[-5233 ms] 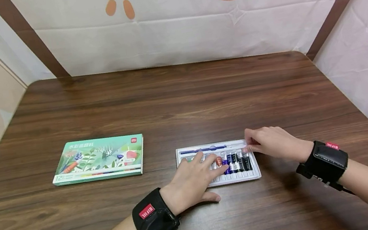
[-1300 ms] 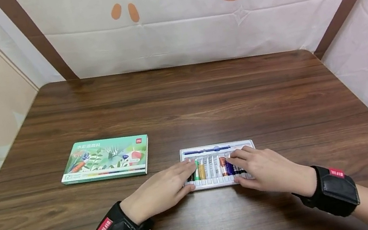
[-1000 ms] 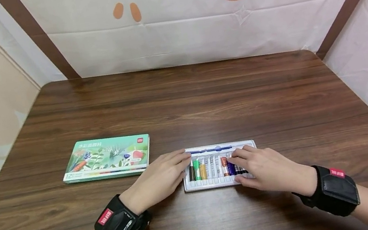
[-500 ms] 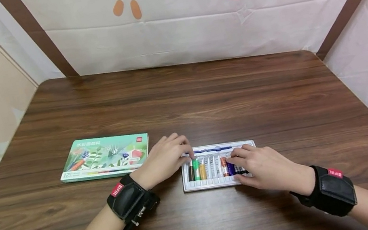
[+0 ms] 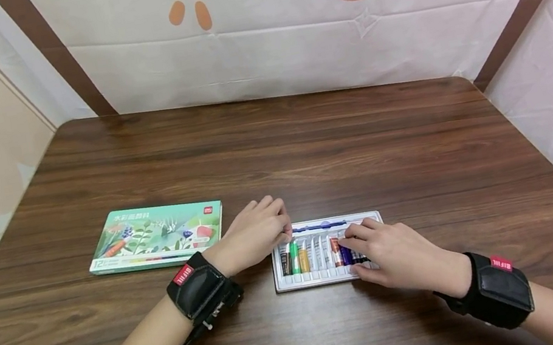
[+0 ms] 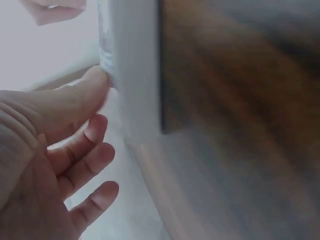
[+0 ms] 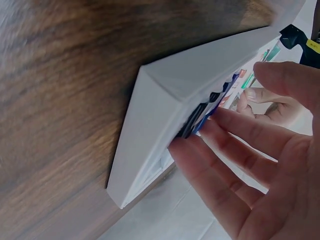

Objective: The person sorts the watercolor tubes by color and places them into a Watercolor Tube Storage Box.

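Observation:
A white tray (image 5: 318, 282) of paint tubes lies on the table, with a thin blue paintbrush (image 5: 327, 225) along its far side. My left hand (image 5: 254, 232) reaches over the tray's far left corner, its thumb and index finger pinching the upper end of the dark leftmost paint tube (image 5: 286, 263); its other fingers (image 6: 95, 197) are loosely bent in the left wrist view. My right hand (image 5: 401, 249) rests over the tray's right part, fingertips on the dark and purple tubes (image 7: 200, 112) and thumb by the near rim. Green, yellow, pale and orange-red tubes show between the hands.
To the left lies a flat green box (image 5: 155, 240) printed with plants, right behind my left wrist. The brown wooden table (image 5: 273, 154) reaches back to a pale cloth wall (image 5: 267, 57).
My left hand has gone from the tray's left side to its far left corner, fingers curling inward. The dark leftmost tube now shows more white label. My right hand stays over the right part.

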`<state>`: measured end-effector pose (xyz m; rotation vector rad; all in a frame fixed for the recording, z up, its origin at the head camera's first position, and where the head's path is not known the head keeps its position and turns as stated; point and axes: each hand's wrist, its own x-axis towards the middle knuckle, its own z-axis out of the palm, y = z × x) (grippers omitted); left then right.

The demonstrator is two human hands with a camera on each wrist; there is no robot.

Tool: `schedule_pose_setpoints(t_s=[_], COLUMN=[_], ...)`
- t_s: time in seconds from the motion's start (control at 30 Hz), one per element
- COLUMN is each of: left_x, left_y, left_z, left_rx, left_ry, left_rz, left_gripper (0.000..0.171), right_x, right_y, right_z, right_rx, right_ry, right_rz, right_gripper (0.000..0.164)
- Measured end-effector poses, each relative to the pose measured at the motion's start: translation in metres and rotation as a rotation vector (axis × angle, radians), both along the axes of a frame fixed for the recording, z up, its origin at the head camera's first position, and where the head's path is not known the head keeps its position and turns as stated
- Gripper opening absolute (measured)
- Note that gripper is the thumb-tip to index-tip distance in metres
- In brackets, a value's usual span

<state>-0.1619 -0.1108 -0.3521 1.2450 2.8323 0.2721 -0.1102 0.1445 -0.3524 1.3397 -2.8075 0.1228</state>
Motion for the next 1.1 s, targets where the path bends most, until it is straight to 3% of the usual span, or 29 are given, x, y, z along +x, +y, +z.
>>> schedule_pose_setpoints(t_s=[0.17, 0.3, 0.47, 0.57, 0.8, 0.97, 1.1], left_x=[0.007, 0.021, 0.048, 0.057, 0.063, 0.067, 0.072], left_y=[-0.002, -0.005, -0.014, -0.015, -0.01, 0.001, 0.014], left_z=[0.0, 0.001, 0.0, -0.001, 0.009, 0.022, 0.027], left_rx=[0.042, 0.11, 0.055, 0.035, -0.022, -0.065, -0.114], left_ry=[0.018, 0.096, 0.229, 0.262, 0.201, 0.07, -0.01], left_rz=[0.046, 0.029, -0.029, -0.038, -0.03, -0.009, -0.058], left_gripper=[0.01, 0.008, 0.007, 0.013, 0.017, 0.027, 0.046], right_x=[0.0, 0.001, 0.0, 0.001, 0.004, 0.002, 0.006], right_y=[0.0, 0.0, 0.001, 0.001, -0.004, -0.006, -0.007], right_z=[0.001, 0.002, 0.003, 0.004, 0.005, 0.006, 0.006], right_rx=[0.006, 0.006, 0.01, 0.03, 0.062, 0.07, 0.046], right_ry=[0.006, 0.0, -0.001, 0.0, 0.033, 0.007, 0.027], right_rz=[-0.003, -0.002, -0.002, -0.017, 0.008, 0.004, 0.034], right_gripper=[0.043, 0.043, 0.044, 0.047, 0.053, 0.053, 0.054])
